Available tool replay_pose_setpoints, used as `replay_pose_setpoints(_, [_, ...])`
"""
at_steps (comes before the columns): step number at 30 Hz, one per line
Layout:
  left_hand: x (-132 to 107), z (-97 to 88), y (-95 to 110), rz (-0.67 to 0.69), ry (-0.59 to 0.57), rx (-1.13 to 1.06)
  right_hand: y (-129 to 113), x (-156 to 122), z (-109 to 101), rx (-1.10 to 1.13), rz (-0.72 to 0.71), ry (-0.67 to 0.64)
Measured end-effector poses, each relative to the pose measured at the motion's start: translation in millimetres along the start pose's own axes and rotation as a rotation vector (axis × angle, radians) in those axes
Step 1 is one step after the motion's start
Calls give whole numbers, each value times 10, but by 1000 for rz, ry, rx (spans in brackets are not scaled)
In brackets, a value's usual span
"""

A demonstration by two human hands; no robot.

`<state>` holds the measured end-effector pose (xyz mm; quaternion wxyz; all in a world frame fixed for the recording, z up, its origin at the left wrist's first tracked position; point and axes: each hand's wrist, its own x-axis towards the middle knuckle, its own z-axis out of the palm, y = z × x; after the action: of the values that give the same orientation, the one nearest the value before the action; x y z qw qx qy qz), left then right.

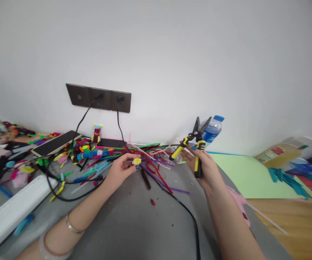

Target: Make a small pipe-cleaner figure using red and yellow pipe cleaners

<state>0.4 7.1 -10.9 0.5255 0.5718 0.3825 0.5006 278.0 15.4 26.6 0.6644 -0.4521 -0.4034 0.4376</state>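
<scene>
Pinched in my left hand (123, 169) is a small yellow fuzzy piece (136, 161) with a bit of blue beneath it, like a bent pipe cleaner. My right hand (203, 166) holds wire cutters (195, 139) with yellow and black handles. Their dark jaws stand apart and point up. Between and behind the hands lie loose pipe cleaners (158, 173) in red, pink and purple. A short dark brown pipe cleaner (145, 179) and a tiny red scrap (152, 202) are on the grey table (134, 224).
Phone (57, 143), black cables (189, 213), a white bar (15, 213) and colourful fuzzy figures crowd the left. A small red figure (97, 133) stands near the wall sockets (99, 98). Behind the cutters is a blue-capped bottle (213, 128); light green paper (242, 173) lies right.
</scene>
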Motion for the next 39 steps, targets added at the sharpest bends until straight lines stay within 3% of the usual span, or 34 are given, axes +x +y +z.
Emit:
replay_pose_setpoints(2, [0,-2,-14,28,-5,-14,-1,-20,14,-3,54,-98])
replay_pose_setpoints(5, [6,-13,-47,35,-11,-12,38,-44,37,-192,105,-187])
replay_pose_setpoints(10, [11,-20,-49,51,-11,28,149,-54,140,-546,23,-261])
replay_pose_setpoints(14, [0,-5,10,43,3,49,188,-43,178,-588,19,-304])
replay_pose_setpoints(20, [-7,3,56,52,5,47,125,-94,166,-626,142,-449])
replay_pose_setpoints(24, [1,-10,54,45,0,60,176,-169,270,-733,-4,-506])
replay_pose_setpoints(29, [37,-37,15,68,49,34,156,-297,358,-907,-251,-442])
replay_pose_setpoints(35, [66,-77,49,166,161,137,31,-378,356,-1143,-443,-475])
replay_pose_setpoints(39, [48,-86,102,200,203,242,37,-383,387,-1156,-479,-535])
